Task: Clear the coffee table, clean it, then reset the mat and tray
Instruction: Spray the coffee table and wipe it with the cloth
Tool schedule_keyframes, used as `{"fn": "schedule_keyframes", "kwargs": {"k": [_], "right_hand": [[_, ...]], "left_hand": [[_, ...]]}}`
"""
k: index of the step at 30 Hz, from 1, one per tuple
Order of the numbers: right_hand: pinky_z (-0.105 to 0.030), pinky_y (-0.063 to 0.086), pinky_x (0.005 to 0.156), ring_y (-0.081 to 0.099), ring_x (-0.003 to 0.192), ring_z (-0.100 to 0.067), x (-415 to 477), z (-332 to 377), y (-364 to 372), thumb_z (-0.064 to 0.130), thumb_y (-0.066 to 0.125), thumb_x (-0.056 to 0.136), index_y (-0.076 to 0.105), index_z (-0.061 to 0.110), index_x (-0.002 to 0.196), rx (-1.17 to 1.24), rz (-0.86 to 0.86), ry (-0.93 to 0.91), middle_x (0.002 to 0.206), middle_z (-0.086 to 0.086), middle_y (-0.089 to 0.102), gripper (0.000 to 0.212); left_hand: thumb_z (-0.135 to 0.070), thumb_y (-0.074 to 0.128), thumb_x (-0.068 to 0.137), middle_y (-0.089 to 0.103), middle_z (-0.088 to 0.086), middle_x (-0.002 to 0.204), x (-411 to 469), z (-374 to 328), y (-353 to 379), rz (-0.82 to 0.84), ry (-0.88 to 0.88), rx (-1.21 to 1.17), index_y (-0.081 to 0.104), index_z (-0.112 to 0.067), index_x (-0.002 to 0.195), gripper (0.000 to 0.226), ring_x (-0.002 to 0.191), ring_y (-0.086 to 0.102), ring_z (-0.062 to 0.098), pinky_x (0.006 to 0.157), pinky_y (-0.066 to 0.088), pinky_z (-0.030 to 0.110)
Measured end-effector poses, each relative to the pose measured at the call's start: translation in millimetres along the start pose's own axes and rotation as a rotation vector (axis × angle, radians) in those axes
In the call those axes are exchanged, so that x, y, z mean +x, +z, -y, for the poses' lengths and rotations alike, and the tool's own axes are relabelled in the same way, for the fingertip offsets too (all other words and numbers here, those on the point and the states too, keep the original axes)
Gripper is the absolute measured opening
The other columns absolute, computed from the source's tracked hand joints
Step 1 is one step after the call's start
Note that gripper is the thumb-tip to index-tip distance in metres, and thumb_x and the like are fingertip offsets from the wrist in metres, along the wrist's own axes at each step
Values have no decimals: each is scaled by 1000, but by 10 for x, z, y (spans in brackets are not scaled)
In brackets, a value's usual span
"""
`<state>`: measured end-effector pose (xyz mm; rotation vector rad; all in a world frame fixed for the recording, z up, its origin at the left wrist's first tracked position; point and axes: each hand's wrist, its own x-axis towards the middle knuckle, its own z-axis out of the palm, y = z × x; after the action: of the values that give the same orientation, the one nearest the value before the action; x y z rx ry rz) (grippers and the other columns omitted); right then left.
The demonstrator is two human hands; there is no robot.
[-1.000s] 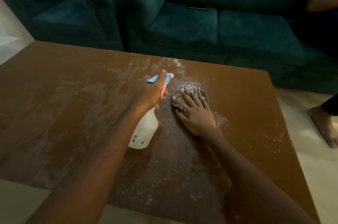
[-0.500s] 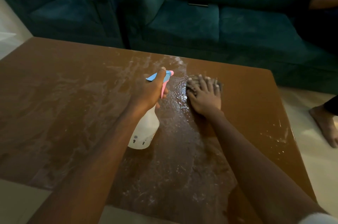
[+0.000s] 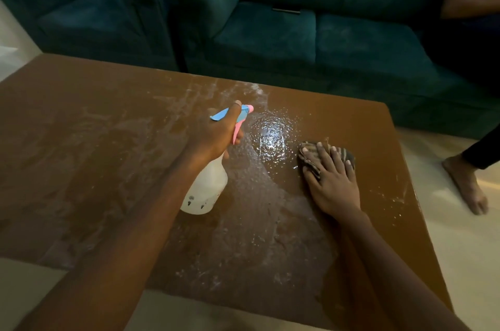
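**Wet tabletop: bottle and cloth in hand**

The glossy brown rectangular coffee table (image 3: 81, 114) carries streaky white smears and a beaded wet patch (image 3: 270, 135). The left hand (image 3: 216, 135) grips the neck of a white plastic spray bottle (image 3: 207, 187) with a blue-and-pink trigger. Its long axis is tilted, nozzle aimed away at the patch. The right hand (image 3: 334, 182), fingers straight, presses a crumpled striped brown cloth (image 3: 311, 153) flat, just right of the patch.

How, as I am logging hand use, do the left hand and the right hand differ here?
The left hand grips the spray bottle, fingers curled round its neck; the right hand lies flat, fingers straight, on the cloth. The left hand is left of the wet patch, the right hand to its right. Both are over the coffee table.
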<state>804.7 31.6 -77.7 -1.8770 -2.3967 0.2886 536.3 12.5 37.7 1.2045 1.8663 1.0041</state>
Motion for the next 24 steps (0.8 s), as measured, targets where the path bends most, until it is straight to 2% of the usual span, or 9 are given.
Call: {"fn": "schedule_keyframes", "kwargs": {"k": [2, 4, 6, 9, 13, 16, 21, 24], "right_hand": [[-41, -7, 122, -14, 151, -11, 2, 6, -6, 58, 17, 102, 4, 55, 151, 9, 6, -4, 165, 16, -7, 51], [-41, -8, 122, -14, 151, -11, 9, 7, -21, 58, 18, 102, 3, 55, 151, 14, 17, -1, 165, 15, -7, 51], [-42, -8, 122, -13, 151, -12, 1, 7, -34, 57, 19, 102, 4, 54, 152, 16, 29, -1, 165, 15, -6, 52], [-43, -7, 122, -13, 152, -13, -13, -2, -62, 57, 20, 102, 4, 53, 152, 19, 44, -14, 166, 14, -6, 52], [-42, -8, 122, -14, 151, -13, -37, -11, -79, 57, 18, 102, 2, 54, 151, 25, 66, -14, 165, 14, -8, 51], [-43, -7, 122, -13, 151, -12, -68, -8, -78, 58, 18, 102, 1, 55, 150, 23, 50, -10, 165, 15, -8, 51], [-44, -10, 121, -15, 151, -13, -68, 76, -75, 59, 17, 102, 3, 54, 151, 39, 71, 52, 165, 15, -9, 51], [-47, -12, 121, -16, 151, -18, 6, 271, -71, 61, 16, 101, 4, 52, 153, 41, 92, 115, 166, 9, -12, 54]], "left_hand": [[-54, 38, 98, 66, 3, 74, -108, -12, -1, 6, 59, 52, 59, -19, 80, 44, 56, 61, 8, 51, 48, 17], [-51, 42, 98, 67, 3, 69, -223, 12, -9, 47, 100, 104, 61, -18, 74, 44, 54, 62, 7, 56, 52, 22], [-54, 44, 96, 70, 4, 71, -315, 62, -22, 116, 68, 154, 62, -19, 76, 44, 60, 66, 14, 61, 54, 30], [-65, 46, 88, 71, 1, 66, -449, 134, -43, 182, 4, 204, 66, -17, 76, 54, 62, 70, 17, 53, 54, 31], [-61, 51, 88, 70, 4, 66, -631, 177, -68, 110, 25, 309, 66, -13, 79, 51, 58, 66, 18, 51, 54, 31], [-59, 52, 89, 70, 9, 70, -681, 204, -121, 64, 24, 328, 64, -11, 82, 50, 57, 62, 20, 58, 57, 36], [-52, 48, 95, 64, -2, 59, -687, 209, -286, 59, 33, 227, 63, -14, 73, 47, 46, 55, 10, 39, 44, 19], [-51, 46, 96, 61, -9, 55, -685, 239, -338, 59, 38, 186, 60, -21, 69, 43, 44, 56, 5, 41, 44, 19]]}}
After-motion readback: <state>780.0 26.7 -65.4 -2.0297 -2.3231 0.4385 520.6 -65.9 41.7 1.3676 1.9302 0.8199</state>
